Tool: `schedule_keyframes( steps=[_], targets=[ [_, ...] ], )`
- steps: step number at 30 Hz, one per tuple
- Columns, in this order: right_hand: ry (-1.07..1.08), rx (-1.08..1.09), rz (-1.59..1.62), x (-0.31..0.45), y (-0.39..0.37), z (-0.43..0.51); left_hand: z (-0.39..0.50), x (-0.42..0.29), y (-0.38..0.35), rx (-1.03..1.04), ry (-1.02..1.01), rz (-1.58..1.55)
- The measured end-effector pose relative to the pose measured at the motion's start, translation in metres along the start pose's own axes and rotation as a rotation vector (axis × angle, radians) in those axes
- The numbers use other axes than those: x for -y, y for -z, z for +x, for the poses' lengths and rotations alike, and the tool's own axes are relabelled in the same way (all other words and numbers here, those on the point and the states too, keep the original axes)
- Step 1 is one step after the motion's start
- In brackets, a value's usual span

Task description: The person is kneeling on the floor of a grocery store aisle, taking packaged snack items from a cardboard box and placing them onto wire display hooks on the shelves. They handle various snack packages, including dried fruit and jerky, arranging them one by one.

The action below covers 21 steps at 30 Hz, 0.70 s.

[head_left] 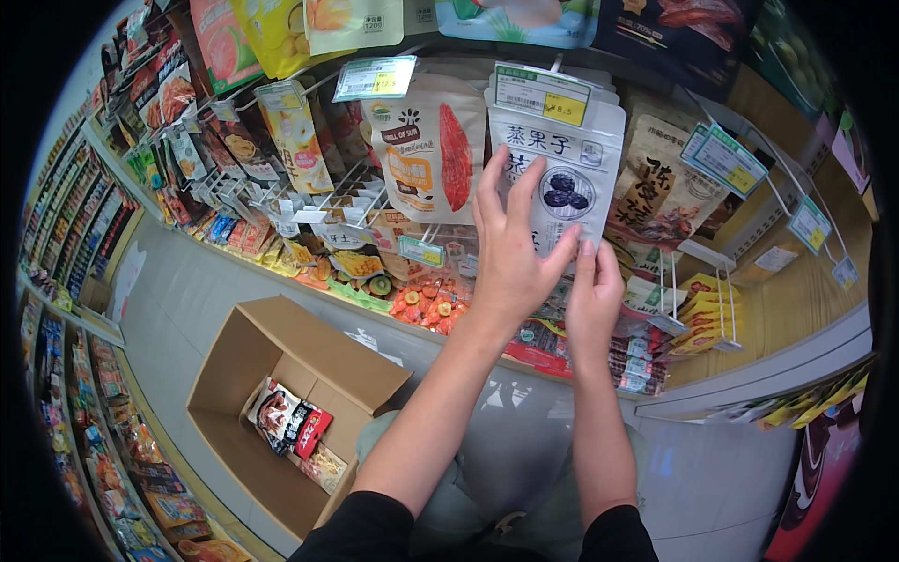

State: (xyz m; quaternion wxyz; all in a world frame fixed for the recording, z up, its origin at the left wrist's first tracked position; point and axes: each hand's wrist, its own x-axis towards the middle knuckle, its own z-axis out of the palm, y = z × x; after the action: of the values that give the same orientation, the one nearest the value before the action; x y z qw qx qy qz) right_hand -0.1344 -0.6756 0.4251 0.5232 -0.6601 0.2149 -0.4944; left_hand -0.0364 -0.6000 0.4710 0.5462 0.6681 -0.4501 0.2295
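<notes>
A white snack pouch [586, 168] with a picture of dark dried fruit hangs on a display hook, its top partly behind a price tag [544, 95]. My left hand [516, 246] lies against the pouch's front, fingers spread over its left side and thumb reaching to its lower middle. At the pouch's lower right corner, my right hand [595, 295] has its thumb in front and fingers along the edge. The lower left of the pouch is hidden by my left hand. Just left hangs a beige pouch [421, 158] with a red sweet potato picture.
On the floor at lower left stands an open cardboard box [232, 358] with a few snack packs [291, 421] inside. Metal hooks [358, 228] stick out from the rack. A brown-lettered pouch [667, 179] hangs at right. Shelves of packaged goods [119, 449] line the far left.
</notes>
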Motion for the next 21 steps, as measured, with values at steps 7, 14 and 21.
schedule_keyframes(
  steps=[7, 14, 21],
  targets=[
    [0.048, -0.012, -0.119, -0.005, -0.001, 0.009, -0.002, 0.001, -0.005, 0.037, -0.022, 0.043],
    [0.012, -0.04, -0.157, -0.013, -0.002, 0.018, 0.0, 0.008, -0.013, 0.004, -0.059, 0.108],
    [0.009, -0.024, -0.189, -0.019, -0.008, 0.027, 0.003, 0.009, -0.017, -0.011, -0.047, 0.121]
  ],
)
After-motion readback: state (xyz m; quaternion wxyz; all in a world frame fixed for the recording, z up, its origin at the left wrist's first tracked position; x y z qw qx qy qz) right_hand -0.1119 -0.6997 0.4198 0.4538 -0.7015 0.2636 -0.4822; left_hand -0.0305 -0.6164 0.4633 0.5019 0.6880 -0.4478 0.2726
